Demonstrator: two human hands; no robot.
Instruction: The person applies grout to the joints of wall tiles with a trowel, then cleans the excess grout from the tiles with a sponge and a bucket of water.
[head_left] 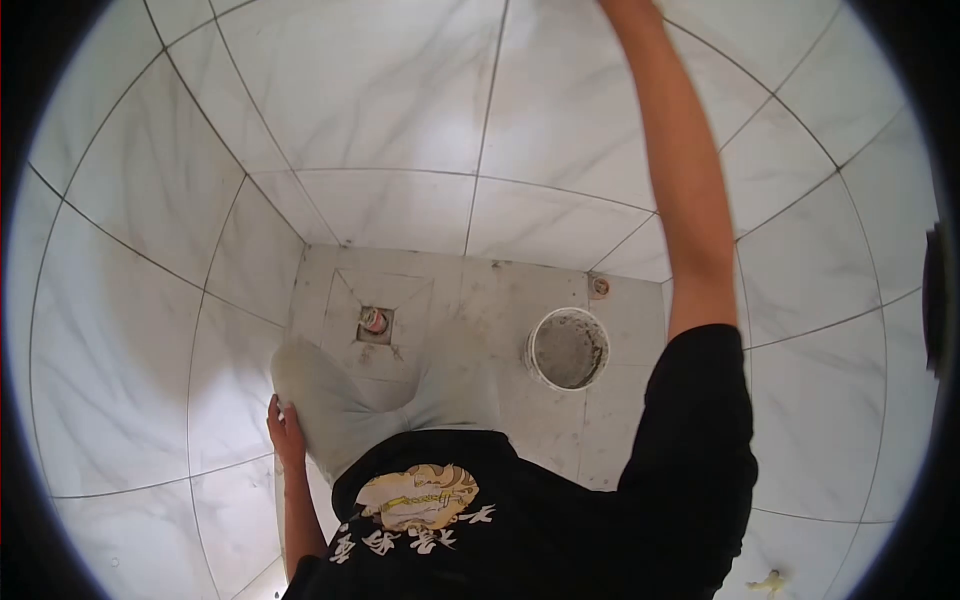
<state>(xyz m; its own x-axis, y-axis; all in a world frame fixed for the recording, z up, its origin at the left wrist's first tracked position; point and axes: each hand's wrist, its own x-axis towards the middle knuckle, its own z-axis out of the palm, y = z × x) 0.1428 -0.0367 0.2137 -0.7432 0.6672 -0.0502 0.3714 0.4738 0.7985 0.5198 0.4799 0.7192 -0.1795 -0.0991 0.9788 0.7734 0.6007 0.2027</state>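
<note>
My left hand (pixel 286 436) hangs low beside my left thigh, by the light grey trousers (pixel 325 400). Its fingers point forward, slightly apart, and hold nothing that I can see. My right arm stretches up and forward along the tiled wall. Only the wrist end of my right hand (pixel 632 8) shows at the top edge; its fingers are cut off, so what it holds or touches is hidden. Nearest to it is the white, grey-veined wall tile (pixel 560 80).
A white bucket (pixel 567 349) with grey, mortar-like material stands on the dusty floor, right of my legs. A square floor opening (pixel 375 323) holds a pipe end. Another small pipe (pixel 599 288) is by the far wall. A yellowish fitting (pixel 768 582) shows at lower right.
</note>
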